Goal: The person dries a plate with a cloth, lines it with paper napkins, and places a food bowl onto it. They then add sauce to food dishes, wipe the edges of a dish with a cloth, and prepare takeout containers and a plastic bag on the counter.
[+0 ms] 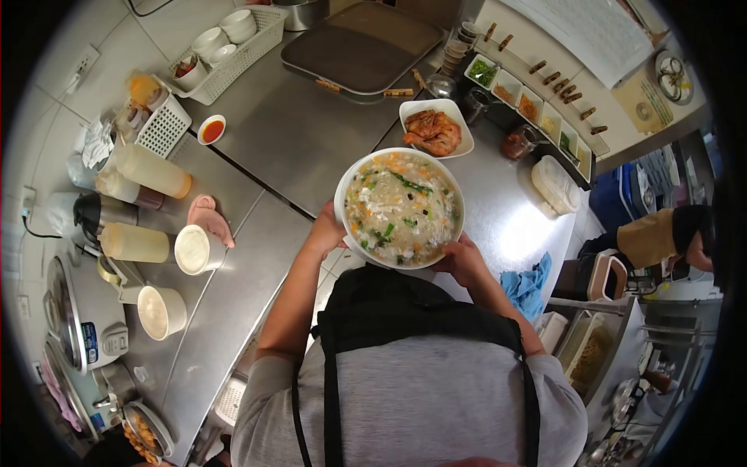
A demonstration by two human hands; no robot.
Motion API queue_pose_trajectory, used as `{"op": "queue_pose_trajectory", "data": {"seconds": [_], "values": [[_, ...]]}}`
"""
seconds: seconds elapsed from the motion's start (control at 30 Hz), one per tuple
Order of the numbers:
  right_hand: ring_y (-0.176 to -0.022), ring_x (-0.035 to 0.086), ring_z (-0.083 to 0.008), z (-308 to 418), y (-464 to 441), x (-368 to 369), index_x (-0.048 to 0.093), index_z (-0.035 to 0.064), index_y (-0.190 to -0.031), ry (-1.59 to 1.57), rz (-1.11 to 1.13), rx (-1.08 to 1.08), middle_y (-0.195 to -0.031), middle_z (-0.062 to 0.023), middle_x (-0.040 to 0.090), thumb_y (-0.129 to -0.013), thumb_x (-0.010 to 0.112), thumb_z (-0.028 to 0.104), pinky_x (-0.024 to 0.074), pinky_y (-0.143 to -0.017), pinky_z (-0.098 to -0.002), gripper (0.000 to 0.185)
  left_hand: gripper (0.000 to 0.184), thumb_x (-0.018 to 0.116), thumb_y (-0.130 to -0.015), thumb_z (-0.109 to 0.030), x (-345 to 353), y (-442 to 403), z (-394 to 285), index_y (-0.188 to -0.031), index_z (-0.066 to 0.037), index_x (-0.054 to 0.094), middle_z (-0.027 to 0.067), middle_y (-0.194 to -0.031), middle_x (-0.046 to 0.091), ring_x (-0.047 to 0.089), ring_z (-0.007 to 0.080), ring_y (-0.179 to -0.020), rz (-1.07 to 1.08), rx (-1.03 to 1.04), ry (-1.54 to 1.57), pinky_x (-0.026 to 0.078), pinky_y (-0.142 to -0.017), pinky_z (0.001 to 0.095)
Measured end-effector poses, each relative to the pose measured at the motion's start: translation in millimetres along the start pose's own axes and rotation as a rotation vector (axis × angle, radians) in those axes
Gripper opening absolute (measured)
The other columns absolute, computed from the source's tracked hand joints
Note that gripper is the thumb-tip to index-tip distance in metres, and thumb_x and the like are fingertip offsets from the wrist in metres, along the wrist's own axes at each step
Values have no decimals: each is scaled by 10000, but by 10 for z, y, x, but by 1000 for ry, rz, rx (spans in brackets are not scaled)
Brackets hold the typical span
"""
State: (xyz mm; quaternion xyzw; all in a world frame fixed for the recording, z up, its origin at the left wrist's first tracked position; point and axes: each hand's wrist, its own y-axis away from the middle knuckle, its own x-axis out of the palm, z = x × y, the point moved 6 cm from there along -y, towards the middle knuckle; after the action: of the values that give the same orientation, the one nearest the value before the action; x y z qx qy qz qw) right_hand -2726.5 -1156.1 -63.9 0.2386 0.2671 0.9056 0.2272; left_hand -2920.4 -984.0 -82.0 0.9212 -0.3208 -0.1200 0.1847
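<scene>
A large white bowl of thick soup (pixel 401 206), with bits of orange, green and white in it, is held in front of the black apron. My left hand (pixel 327 230) grips its left rim, fingers curled beneath. On the lower right side my right hand (pixel 464 260) grips the bowl too, the fingers partly hidden under it. Glossy streaks cross the soup; whether film covers it I cannot tell. Just beyond the bowl, a white square dish (pixel 465 141) with a browned chicken leg (pixel 433 132) rests on the steel counter.
A dark tray (pixel 362 47) lies at the back. A small dish of red sauce (pixel 211 130), squeeze bottles (pixel 136 243) and white tubs (pixel 162 313) stand at left. Garnish containers (pixel 529 107), a blue cloth (pixel 526 285) and a lidded plastic box (pixel 555 185) are at right. Another person's arm (pixel 699 247) shows far right.
</scene>
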Motion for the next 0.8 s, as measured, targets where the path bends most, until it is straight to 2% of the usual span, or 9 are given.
{"op": "queue_pose_trajectory", "data": {"seconds": [0.03, 0.13, 0.23, 0.33, 0.43, 0.53, 0.63, 0.73, 0.8], "values": [[-683, 611, -260, 17, -18, -1, 315, 71, -1176, 11, 7, -4, -883, -136, 576, -709, 421, 46, 523, -526, -344, 480, 611, 629, -674, -110, -23, -10, 31, -1189, -44, 308, 114, -962, 544, 576, 195, -771, -11, 7, -10, 501, -444, 279], [-621, 610, -251, 137, 10, 79, 312, 61, -1172, 214, 116, 69, -815, -145, 589, -739, 438, 101, 517, -516, -328, 452, 595, 586, -705, -105, -17, 22, 6, -1218, -67, 287, 104, -980, 537, 556, 186, -842, 131, 44, 102, 504, -475, 268], [-557, 600, -236, 232, 29, 101, 315, 49, -1160, 633, 115, 131, -782, -168, 591, -763, 471, 186, 504, -500, -307, 448, 604, 539, -732, -105, -23, 73, -38, -1256, -57, 243, 89, -917, 559, 588, 146, -666, 150, -9, 131, 491, -453, 241], [-497, 583, -218, 367, 19, -4, 305, 33, -1153, 1154, -60, 60, -721, -166, 587, -762, 513, 245, 488, -474, -285, 491, 599, 525, -732, -105, -38, 105, -123, -1253, -49, 236, 113, -876, 567, 588, 153, -586, 187, -91, 54, 487, -442, 247], [-517, 586, -218, 387, -1, -36, 262, 18, -1164, 1116, -44, 17, -759, -170, 580, -758, 548, 280, 484, -477, -276, 561, 591, 515, -727, -104, -31, 54, -78, -1245, -36, 239, 134, -828, 569, 581, 156, -532, 194, -96, -14, 486, -438, 249], [-582, 597, -225, 204, -72, -56, 164, 61, -1222, 557, 23, 17, -855, -181, 563, -776, 553, 255, 492, -504, -283, 622, 594, 514, -716, -85, -56, 96, -53, -1237, -20, 234, 147, -816, 565, 585, 174, -551, 100, -93, 5, 485, -435, 254], [-657, 599, -229, 184, -3, 39, 22, 149, -1285, 440, 145, -54, -955, -183, 534, -813, 518, 197, 502, -541, -296, 687, 631, 514, -719, -73, -74, 87, 53, -1258, -41, 187, 160, -849, 556, 587, 194, -548, 51, -97, 5, 487, -429, 262], [-687, 596, -226, 154, -27, 39, -95, 225, -1298, 425, 229, -48, -963, -172, 532, -839, 471, 144, 506, -560, -300, 733, 666, 519, -722, -74, -63, 131, -21, -1275, -75, 149, 181, -878, 541, 583, 198, -515, 34, -79, 26, 494, -424, 270], [-688, 597, -226, 143, -61, 39, -122, 232, -1296, 416, 248, -66, -964, -173, 532, -844, 457, 133, 505, -562, -297, 741, 683, 514, -724, -65, -88, 147, -25, -1289, -103, 131, 181, -893, 545, 588, 197, -522, 57, -91, 73, 503, -436, 273]]}}
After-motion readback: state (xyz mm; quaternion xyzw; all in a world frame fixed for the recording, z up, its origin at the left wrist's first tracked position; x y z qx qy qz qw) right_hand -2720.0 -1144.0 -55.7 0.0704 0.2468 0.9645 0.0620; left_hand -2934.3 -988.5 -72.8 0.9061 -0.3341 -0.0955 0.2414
